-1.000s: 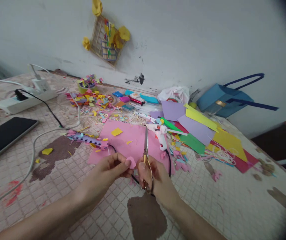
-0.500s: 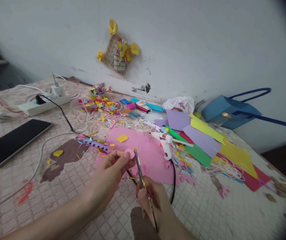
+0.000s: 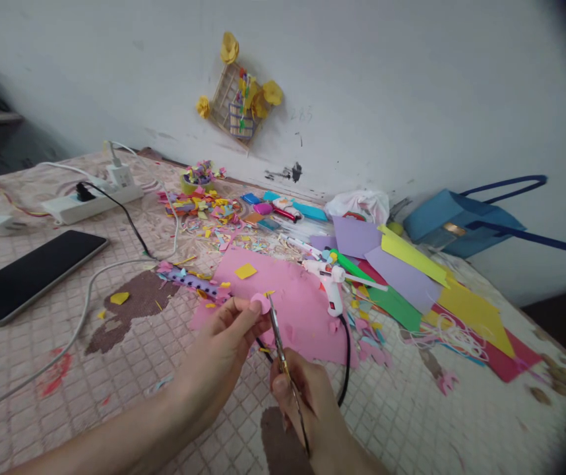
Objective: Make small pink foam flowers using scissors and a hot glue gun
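Between the thumb and fingers of my left hand [image 3: 236,330] is a small round piece of pink paper [image 3: 262,302]. My right hand [image 3: 307,392] is closed round a pair of scissors [image 3: 278,333], whose blades point up and away, their tips right at the edge of the pink piece. Whether the blades touch the paper I cannot tell. Beneath both hands lies a large pink sheet [image 3: 293,297] with a yellow scrap [image 3: 246,271] on it. A white glue gun [image 3: 331,287] rests on the sheet's right side, its black cord running toward me.
Coloured paper sheets [image 3: 402,277] and a blue bag [image 3: 461,221] are on the right. Paper scraps [image 3: 198,206] cover the back. A phone [image 3: 35,276], a power strip [image 3: 92,203] and a white cable [image 3: 88,297] occupy the left. Flower decorations hang on the wall.
The whole view has shifted slightly, so things appear a little further right. Both hands keep nearly the same pose, with the scissors still at the pink piece's edge.
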The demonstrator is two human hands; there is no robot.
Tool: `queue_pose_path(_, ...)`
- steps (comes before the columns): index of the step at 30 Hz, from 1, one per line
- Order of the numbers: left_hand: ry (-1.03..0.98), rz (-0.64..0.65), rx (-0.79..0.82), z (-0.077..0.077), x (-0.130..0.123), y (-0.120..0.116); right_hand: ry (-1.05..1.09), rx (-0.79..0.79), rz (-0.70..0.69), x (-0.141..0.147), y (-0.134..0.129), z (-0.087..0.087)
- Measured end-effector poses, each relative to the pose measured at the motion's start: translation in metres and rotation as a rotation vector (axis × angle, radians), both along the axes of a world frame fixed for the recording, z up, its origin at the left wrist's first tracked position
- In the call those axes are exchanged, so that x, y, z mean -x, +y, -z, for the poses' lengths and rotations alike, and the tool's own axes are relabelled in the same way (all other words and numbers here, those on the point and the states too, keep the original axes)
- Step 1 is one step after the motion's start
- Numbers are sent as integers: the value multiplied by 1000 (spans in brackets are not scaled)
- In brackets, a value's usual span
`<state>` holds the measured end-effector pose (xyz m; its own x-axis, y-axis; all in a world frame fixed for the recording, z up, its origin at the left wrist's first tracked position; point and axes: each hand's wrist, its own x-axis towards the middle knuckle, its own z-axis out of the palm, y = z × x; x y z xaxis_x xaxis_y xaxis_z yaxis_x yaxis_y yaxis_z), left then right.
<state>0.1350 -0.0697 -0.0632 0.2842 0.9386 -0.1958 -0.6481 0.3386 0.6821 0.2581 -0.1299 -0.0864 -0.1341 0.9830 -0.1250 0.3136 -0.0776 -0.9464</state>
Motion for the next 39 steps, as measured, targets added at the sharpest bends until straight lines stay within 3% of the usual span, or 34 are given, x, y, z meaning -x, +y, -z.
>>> queue_pose_path(22,-17,-33,15,1,1,-2,2,0,24,0,3,2)
queue_pose_path(39,48,118,-97,6,13,7,-98,-33,-37,-12,3,-1)
